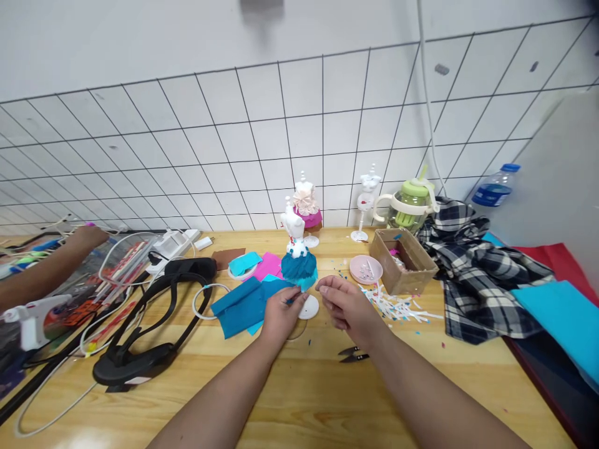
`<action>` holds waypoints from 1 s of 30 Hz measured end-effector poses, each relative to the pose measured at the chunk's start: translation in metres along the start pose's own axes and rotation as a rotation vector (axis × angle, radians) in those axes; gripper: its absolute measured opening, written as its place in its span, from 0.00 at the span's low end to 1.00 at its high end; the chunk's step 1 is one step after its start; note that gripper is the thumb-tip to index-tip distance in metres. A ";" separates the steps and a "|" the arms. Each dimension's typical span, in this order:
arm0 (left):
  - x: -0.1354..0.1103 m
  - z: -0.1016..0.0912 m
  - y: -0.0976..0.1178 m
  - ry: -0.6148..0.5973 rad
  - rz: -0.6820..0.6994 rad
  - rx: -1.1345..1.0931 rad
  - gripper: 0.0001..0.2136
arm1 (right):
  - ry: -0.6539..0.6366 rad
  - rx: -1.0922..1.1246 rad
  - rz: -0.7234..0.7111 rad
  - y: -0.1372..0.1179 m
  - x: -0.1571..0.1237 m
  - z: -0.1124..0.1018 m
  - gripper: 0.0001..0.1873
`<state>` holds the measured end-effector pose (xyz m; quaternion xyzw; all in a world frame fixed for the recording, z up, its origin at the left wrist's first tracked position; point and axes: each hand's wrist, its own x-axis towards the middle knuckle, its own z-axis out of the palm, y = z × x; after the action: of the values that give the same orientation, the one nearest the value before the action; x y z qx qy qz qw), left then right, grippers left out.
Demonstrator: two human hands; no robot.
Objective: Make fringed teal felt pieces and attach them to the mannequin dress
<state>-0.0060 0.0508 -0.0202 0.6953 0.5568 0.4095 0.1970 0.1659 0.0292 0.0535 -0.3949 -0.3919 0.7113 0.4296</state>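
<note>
A small white dress-form mannequin (294, 226) stands in front of me on a round white base (309, 308). It wears a ruffled teal crepe-paper skirt (298, 268), with a light-blue layer (309, 281) showing at the lower right. My left hand (281, 315) is closed at the skirt's lower edge, its fingertips pinching the paper there. Just right of the skirt, apart from it, my right hand (345, 305) has thumb and fingers pinched together; whatever they may hold is too small to see. Black thread snips (354, 355) lie below my right hand.
Folded teal paper (246, 305) and a black headset (159, 349) lie left. A pink dish (365, 269), cardboard box (403, 259) and white paper strips (397, 307) lie right. Two more mannequins stand behind. Another person's arm (56, 262) reaches in at far left.
</note>
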 end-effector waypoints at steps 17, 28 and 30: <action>0.001 -0.001 -0.008 0.013 0.076 0.118 0.12 | -0.014 0.482 0.260 0.006 0.002 0.003 0.14; 0.001 0.000 -0.008 0.031 0.114 0.128 0.09 | -0.103 0.890 0.293 0.005 0.001 0.005 0.16; 0.000 0.001 -0.009 0.038 0.125 0.134 0.08 | -0.127 0.937 0.287 0.005 -0.001 0.005 0.14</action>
<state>-0.0111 0.0540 -0.0274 0.7324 0.5422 0.3959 0.1134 0.1604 0.0262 0.0513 -0.1652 0.0032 0.8856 0.4342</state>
